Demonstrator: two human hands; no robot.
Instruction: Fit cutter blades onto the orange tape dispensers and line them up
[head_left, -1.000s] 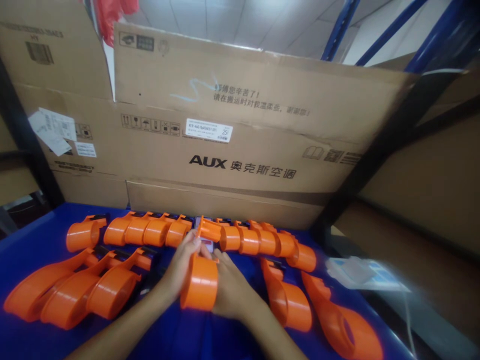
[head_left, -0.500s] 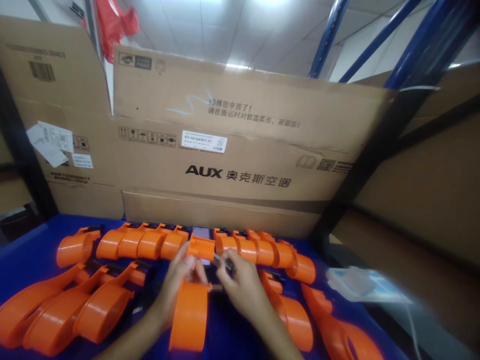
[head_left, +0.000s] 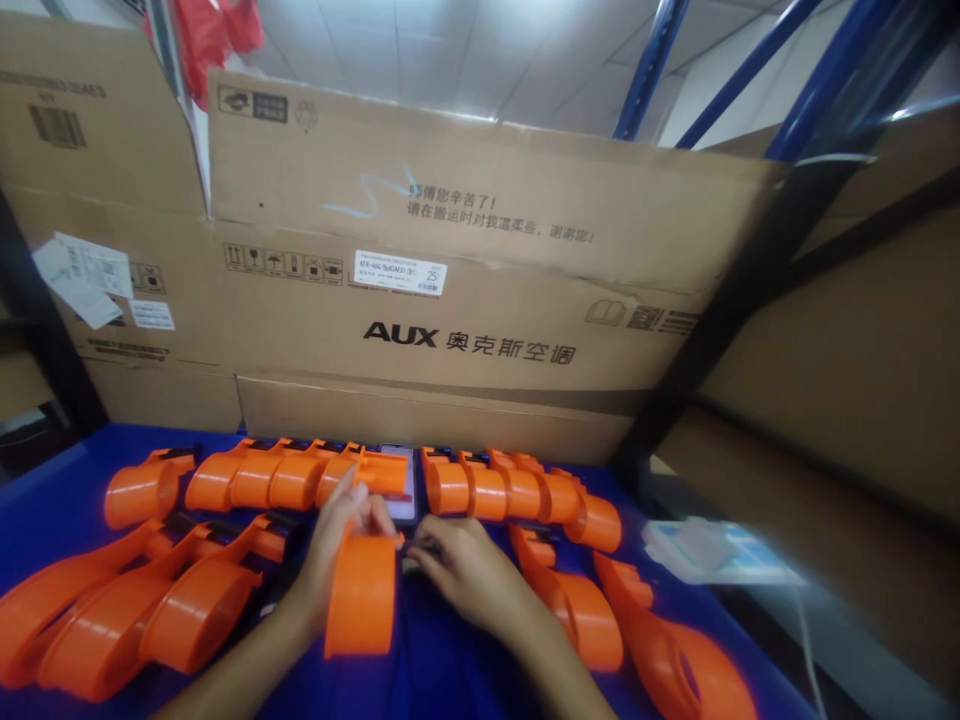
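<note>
Clearly, 2 bare hands work on 1 orange tape dispenser [head_left: 361, 592] at the middle of the blue table [head_left: 45, 480].
Head view: the left hand [head_left: 330, 555] has its fingers curled shut around the dispenser's round body, holding it upright on edge just above the table; the right hand [head_left: 457, 572] pinches a small dark part [head_left: 416, 560] at the dispenser's front end, fingertips closed on it. To do this well, I judge the left grip should stay firm while the right lines the part up squarely before pressing. Counted: roughly 9 dispensers in the back row [head_left: 517, 492], 3 at the left [head_left: 135, 615], 2 at the right [head_left: 585, 620], 1 phone [head_left: 399, 490], 1 plastic packet [head_left: 712, 550], cardboard boxes [head_left: 465, 290] behind.
</note>
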